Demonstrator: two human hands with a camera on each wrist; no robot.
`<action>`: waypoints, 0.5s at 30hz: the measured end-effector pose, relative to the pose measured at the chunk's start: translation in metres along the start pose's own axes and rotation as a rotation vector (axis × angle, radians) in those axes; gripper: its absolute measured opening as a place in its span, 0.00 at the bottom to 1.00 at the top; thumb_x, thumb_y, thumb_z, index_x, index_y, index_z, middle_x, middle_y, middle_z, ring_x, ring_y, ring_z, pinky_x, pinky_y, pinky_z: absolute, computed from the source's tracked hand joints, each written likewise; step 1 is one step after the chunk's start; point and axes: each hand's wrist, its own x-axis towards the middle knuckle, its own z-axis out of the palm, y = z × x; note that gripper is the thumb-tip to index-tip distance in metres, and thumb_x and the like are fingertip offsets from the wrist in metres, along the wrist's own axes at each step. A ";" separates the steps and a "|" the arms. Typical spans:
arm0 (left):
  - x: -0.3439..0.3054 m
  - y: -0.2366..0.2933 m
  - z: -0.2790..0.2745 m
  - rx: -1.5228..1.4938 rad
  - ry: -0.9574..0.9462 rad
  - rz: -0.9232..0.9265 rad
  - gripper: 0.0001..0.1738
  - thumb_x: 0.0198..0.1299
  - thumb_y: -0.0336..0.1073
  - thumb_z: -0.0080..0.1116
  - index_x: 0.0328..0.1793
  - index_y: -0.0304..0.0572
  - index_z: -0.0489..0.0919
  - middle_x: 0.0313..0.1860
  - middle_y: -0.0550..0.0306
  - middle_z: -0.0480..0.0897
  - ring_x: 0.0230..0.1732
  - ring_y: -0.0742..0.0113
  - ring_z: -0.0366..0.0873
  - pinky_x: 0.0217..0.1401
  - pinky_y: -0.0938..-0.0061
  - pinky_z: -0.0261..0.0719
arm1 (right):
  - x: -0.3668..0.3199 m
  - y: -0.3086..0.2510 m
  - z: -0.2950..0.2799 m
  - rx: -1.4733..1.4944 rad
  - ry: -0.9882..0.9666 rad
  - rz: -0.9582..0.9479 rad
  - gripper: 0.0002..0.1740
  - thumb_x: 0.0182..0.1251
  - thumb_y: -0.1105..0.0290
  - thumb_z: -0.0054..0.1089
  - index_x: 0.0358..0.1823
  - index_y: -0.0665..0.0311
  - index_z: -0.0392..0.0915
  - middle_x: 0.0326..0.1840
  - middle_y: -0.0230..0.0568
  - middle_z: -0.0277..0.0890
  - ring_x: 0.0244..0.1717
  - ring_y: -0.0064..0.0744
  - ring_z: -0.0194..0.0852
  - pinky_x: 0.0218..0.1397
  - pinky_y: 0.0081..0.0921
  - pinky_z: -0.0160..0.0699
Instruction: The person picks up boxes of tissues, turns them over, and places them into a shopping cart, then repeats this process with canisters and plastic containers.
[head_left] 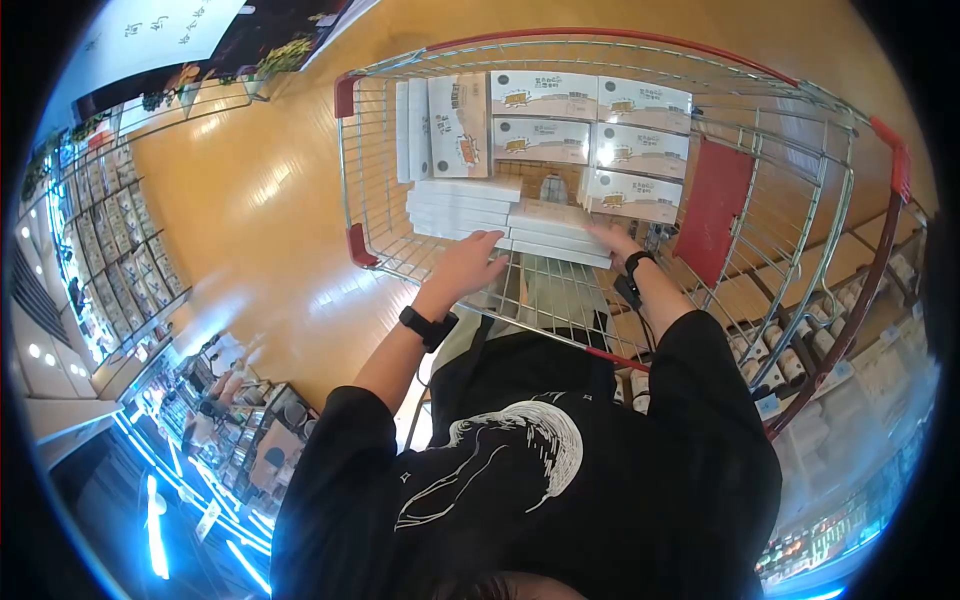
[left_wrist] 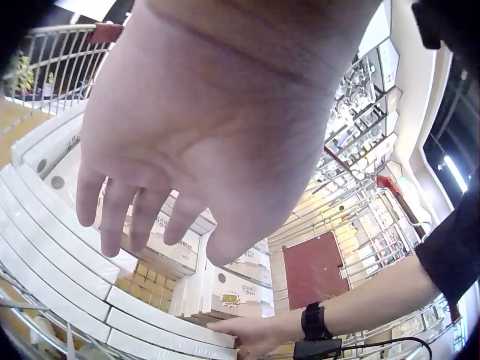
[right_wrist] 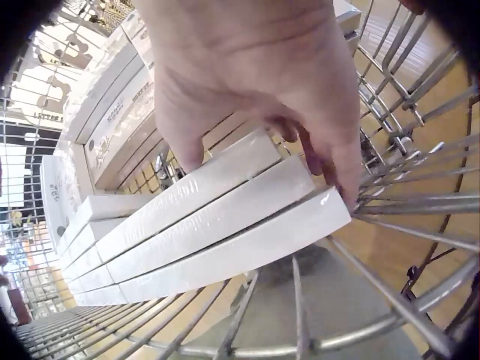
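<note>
Flat white boxes lie stacked at the near side of a shopping cart, a left stack beside a right stack. My right hand grips the end of the right stack, thumb at the far side of its top box and fingers curled down over the end. The left hand reaches over the cart's near rim, fingers extended towards the left stack and nothing held. Its palm and spread fingers fill much of the left wrist view.
Printed cartons fill the cart's far side, with more standing on edge at left. A red panel is at the cart's right. The wire basket's red-cornered rim surrounds the load. Goods shelves stand at left.
</note>
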 end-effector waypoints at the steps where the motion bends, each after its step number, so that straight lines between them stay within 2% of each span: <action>1: 0.000 0.003 0.000 -0.012 -0.001 -0.009 0.27 0.60 0.46 0.55 0.62 0.40 0.72 0.55 0.42 0.76 0.53 0.43 0.75 0.56 0.59 0.74 | -0.015 -0.006 -0.002 0.104 -0.033 -0.020 0.35 0.60 0.55 0.64 0.61 0.73 0.66 0.53 0.49 0.74 0.48 0.40 0.77 0.46 0.37 0.78; 3: 0.001 0.004 0.000 -0.028 0.001 -0.016 0.27 0.60 0.47 0.54 0.62 0.39 0.72 0.55 0.42 0.76 0.54 0.43 0.75 0.56 0.59 0.74 | -0.022 -0.010 -0.006 0.204 -0.062 -0.041 0.35 0.61 0.56 0.63 0.62 0.74 0.65 0.53 0.49 0.74 0.49 0.39 0.77 0.48 0.36 0.78; 6: 0.001 -0.002 0.003 -0.014 -0.014 -0.023 0.27 0.60 0.47 0.54 0.62 0.38 0.72 0.55 0.40 0.76 0.54 0.43 0.75 0.57 0.59 0.73 | 0.012 0.008 -0.006 0.263 -0.108 0.000 0.34 0.60 0.59 0.62 0.62 0.76 0.65 0.55 0.48 0.74 0.50 0.39 0.77 0.50 0.35 0.77; 7: 0.000 -0.004 0.003 -0.019 -0.019 -0.023 0.27 0.60 0.47 0.54 0.62 0.38 0.72 0.55 0.40 0.76 0.55 0.43 0.74 0.57 0.59 0.73 | 0.032 0.014 -0.003 -0.014 -0.015 -0.146 0.34 0.60 0.56 0.61 0.60 0.76 0.68 0.56 0.52 0.74 0.51 0.42 0.77 0.52 0.35 0.76; 8: -0.001 -0.006 0.003 -0.024 -0.023 -0.021 0.28 0.60 0.47 0.54 0.62 0.37 0.72 0.55 0.39 0.76 0.55 0.43 0.74 0.58 0.59 0.73 | 0.020 -0.001 0.000 -0.292 0.079 -0.290 0.34 0.60 0.54 0.59 0.58 0.76 0.71 0.57 0.56 0.74 0.53 0.45 0.77 0.54 0.35 0.75; 9: -0.001 -0.008 0.004 -0.027 -0.018 -0.019 0.28 0.60 0.47 0.54 0.62 0.37 0.72 0.55 0.39 0.76 0.55 0.43 0.74 0.58 0.59 0.73 | 0.007 -0.017 -0.001 -0.496 0.053 -0.250 0.33 0.59 0.53 0.57 0.57 0.75 0.72 0.56 0.58 0.74 0.54 0.48 0.75 0.56 0.36 0.74; 11: -0.003 -0.015 0.007 0.018 -0.045 -0.031 0.28 0.60 0.47 0.54 0.62 0.36 0.72 0.54 0.39 0.77 0.55 0.43 0.74 0.58 0.59 0.72 | -0.075 -0.091 0.005 -0.916 -0.018 -0.197 0.34 0.57 0.50 0.53 0.54 0.74 0.75 0.55 0.62 0.74 0.58 0.55 0.72 0.61 0.38 0.70; 12: -0.003 -0.017 0.009 0.014 -0.039 -0.029 0.28 0.60 0.47 0.54 0.62 0.36 0.72 0.54 0.39 0.77 0.55 0.43 0.74 0.58 0.59 0.72 | -0.082 -0.098 0.014 -0.922 -0.013 -0.197 0.34 0.57 0.50 0.53 0.54 0.74 0.75 0.55 0.62 0.74 0.58 0.55 0.72 0.61 0.38 0.70; 14: -0.006 -0.018 0.011 0.019 -0.048 -0.060 0.28 0.60 0.47 0.54 0.61 0.36 0.72 0.54 0.39 0.77 0.55 0.43 0.74 0.58 0.59 0.72 | -0.094 -0.109 0.026 -1.008 0.051 -0.367 0.29 0.57 0.50 0.49 0.42 0.74 0.81 0.49 0.62 0.77 0.52 0.56 0.75 0.56 0.41 0.73; 15: -0.008 -0.019 0.011 0.011 -0.041 -0.057 0.28 0.60 0.47 0.54 0.61 0.36 0.72 0.54 0.39 0.77 0.55 0.43 0.74 0.58 0.59 0.72 | -0.099 -0.114 0.032 -1.017 0.056 -0.366 0.29 0.57 0.50 0.49 0.42 0.74 0.81 0.49 0.62 0.77 0.52 0.56 0.75 0.56 0.41 0.73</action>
